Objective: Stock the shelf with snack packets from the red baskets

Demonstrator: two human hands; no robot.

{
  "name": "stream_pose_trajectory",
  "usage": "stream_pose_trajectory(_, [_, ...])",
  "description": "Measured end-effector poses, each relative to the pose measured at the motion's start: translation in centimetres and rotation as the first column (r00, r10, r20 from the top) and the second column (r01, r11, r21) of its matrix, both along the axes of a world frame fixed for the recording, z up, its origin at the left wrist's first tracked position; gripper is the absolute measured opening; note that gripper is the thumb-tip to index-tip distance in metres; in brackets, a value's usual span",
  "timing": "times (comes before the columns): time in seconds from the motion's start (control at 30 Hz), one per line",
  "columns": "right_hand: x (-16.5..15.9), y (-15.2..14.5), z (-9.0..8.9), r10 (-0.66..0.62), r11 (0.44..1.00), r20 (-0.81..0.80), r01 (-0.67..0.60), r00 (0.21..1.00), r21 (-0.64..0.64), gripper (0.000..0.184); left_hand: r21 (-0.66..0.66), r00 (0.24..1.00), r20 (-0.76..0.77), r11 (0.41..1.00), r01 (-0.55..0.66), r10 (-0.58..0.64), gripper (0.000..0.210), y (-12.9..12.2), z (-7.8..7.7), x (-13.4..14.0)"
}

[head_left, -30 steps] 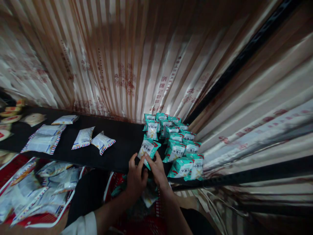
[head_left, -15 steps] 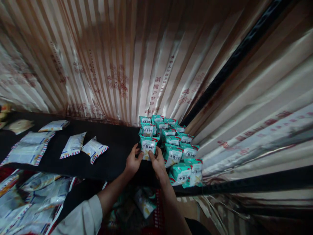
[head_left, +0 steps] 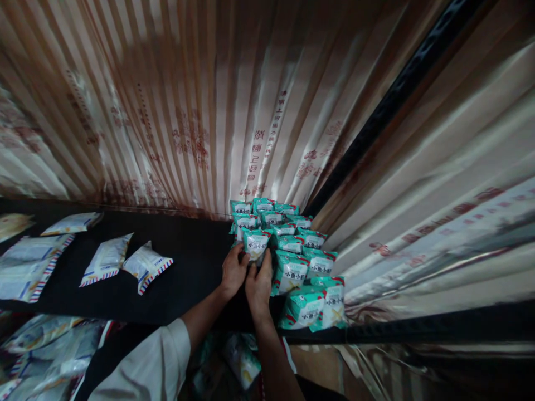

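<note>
Between my two hands is a green and white snack bag [head_left: 256,244] with dark print on its front. My left hand [head_left: 234,269] grips its left side, and my right hand [head_left: 259,281] holds its lower right edge. The bag stands upright in front of the left row of matching green snack bags [head_left: 291,273], close against them. These bags stand in rows at the right end of the black shelf [head_left: 184,250]. The lower back of the held bag is hidden by my fingers.
Several white bags with striped edges [head_left: 106,259] lie on the shelf to the left. Below the shelf are a heap of clear-fronted bags [head_left: 62,351] and more green bags [head_left: 242,359]. A pleated curtain [head_left: 188,111] hangs behind; a dark post [head_left: 376,106] slants at right.
My hands have pushed the held bag slightly back toward the row, and my right hand has shifted lower beside it. The view has turned a little to the right.
</note>
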State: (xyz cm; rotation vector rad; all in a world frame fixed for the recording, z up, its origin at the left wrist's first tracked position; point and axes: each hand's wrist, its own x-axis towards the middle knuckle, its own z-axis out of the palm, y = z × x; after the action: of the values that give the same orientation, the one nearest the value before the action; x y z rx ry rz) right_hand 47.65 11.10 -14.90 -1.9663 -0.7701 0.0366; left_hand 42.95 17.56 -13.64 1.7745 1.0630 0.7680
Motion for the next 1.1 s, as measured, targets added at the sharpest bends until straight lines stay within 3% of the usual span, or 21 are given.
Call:
stream_pose_trajectory(0.27, [-0.1, -0.1, -1.6, 0.006, 1.000, 0.129, -0.005, 0.992, -0.012, 0.056, 0.137, 1.000, 0.010, 0.991, -0.005, 0.004, 0.024, 0.6, -0.7, 0.4])
stream_pose_trajectory(0.37, [0.0, -0.3, -1.8, 0.003, 0.999, 0.127, 0.003, 0.992, -0.045, 0.055, 0.186, 0.990, 0.040, 0.973, -0.138, 0.133, 0.029, 1.1, -0.6, -0.1])
stream_pose_trajectory(0.47, [0.0, -0.5, -1.9, 0.019, 0.998, 0.119, -0.011, 0.993, -0.063, 0.054, 0.146, 0.972, 0.044, 0.961, -0.237, 0.233, 0.034, 1.9, -0.6, -0.1])
stream_pose_trajectory(0.63, [0.2, -0.4, -1.7, 0.019, 0.998, 0.108, -0.013, 0.994, -0.058, 0.055, 0.029, 0.996, 0.089, 0.999, -0.020, 0.018, 0.036, 3.0, -0.5, 1.3])
stream_pose_trajectory(0.93, [0.3, 0.0, -2.1, 0.012, 0.999, 0.123, -0.005, 0.992, -0.054, 0.055, -0.089, 0.972, 0.237, 0.996, 0.026, -0.005, 0.037, 4.0, -1.3, 1.6])
stream_pose_trajectory(1.1, [0.0, 0.2, -2.0, 0.000, 0.998, 0.156, 0.009, 0.988, -0.055, 0.056, -0.066, 0.955, 0.283, 0.991, 0.115, -0.092, 0.041, 4.7, -2.0, 0.9])
